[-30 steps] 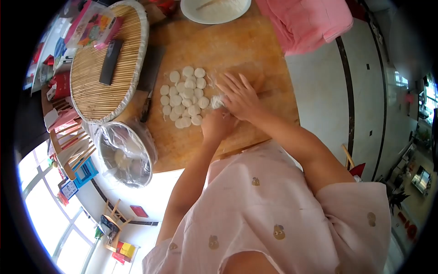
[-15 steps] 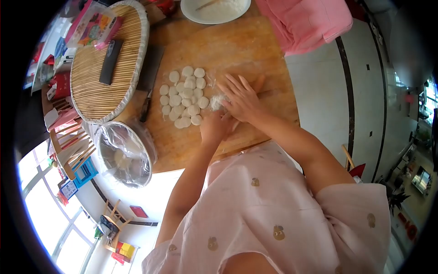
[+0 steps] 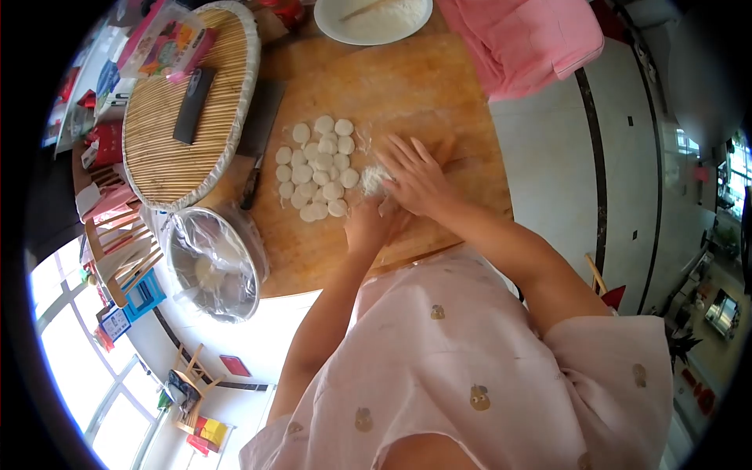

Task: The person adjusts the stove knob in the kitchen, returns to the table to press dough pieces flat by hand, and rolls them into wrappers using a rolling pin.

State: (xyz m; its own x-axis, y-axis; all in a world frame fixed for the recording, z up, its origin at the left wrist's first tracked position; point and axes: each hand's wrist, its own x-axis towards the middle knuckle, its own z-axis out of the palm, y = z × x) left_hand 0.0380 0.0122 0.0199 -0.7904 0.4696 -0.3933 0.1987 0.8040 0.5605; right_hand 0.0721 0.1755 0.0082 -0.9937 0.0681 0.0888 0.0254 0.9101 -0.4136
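Dough rounds (image 3: 323,161) beside left hand (image 3: 369,224).

Bright windows (image 3: 82,360), lower left; white light coming in. Wooden chair (image 3: 117,251) by blue stool (image 3: 144,294); second wooden chair (image 3: 192,376) farther off. Pale tiled floor (image 3: 544,157), dark strips across it. Pink cloth-like item (image 3: 525,43) beside wooden worktop (image 3: 368,78). Far right dim, screen-like panel (image 3: 721,312).

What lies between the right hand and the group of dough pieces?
A small heap of white flour lies between the right hand and the dough pieces, on the wooden surface, seen in the head view.
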